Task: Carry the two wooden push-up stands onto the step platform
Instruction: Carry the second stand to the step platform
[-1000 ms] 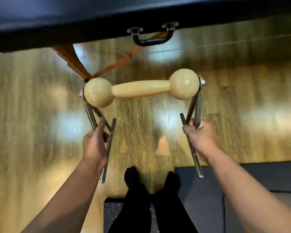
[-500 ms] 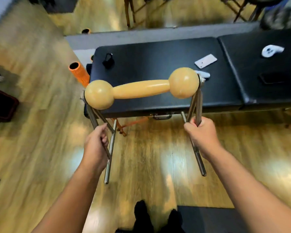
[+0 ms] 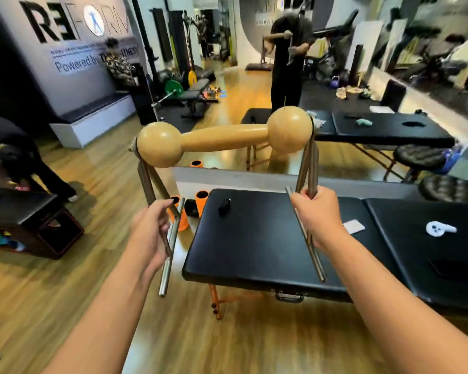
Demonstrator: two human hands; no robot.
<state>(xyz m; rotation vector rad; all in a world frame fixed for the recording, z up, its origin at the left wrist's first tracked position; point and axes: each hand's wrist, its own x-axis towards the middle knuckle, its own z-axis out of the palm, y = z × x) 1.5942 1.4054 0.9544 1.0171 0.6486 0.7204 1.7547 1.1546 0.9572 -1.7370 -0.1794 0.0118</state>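
While both arms reach forward, a single push-up stand (image 3: 224, 141) is held up in the air, clear of the floor and of any surface. Its grip is a smooth, glossy bar of pale wood, thickest in the middle and swelling into a round ball at each end. Bolted outside each ball is a frame of brushed steel rod, two legs spreading downward to a straight foot bar.

The left hand (image 3: 150, 233) is curled round the left frame (image 3: 157, 203) where the legs meet the foot bar, fingers wrapped over the metal. The right hand (image 3: 318, 214) grips the right frame (image 3: 307, 168) in a closed fist, the legs rising from the top of the fist and the foot bar slanting down below it.

Under and beyond the stand sits a massage bench (image 3: 254, 244), its top padded in smooth black vinyl, with rounded corners and a metal carrying handle on its near edge. Near its far left corner lies a small black object (image 3: 224, 205); toward the middle seam lies a flat white card (image 3: 354, 226), and on the right-hand pad a white controller (image 3: 438, 228). Ribbed orange foam rollers (image 3: 201, 202) stand on the glossy wood-plank floor (image 3: 65, 292) just off the bench's far left corner. Whether a step platform is in view cannot be told.
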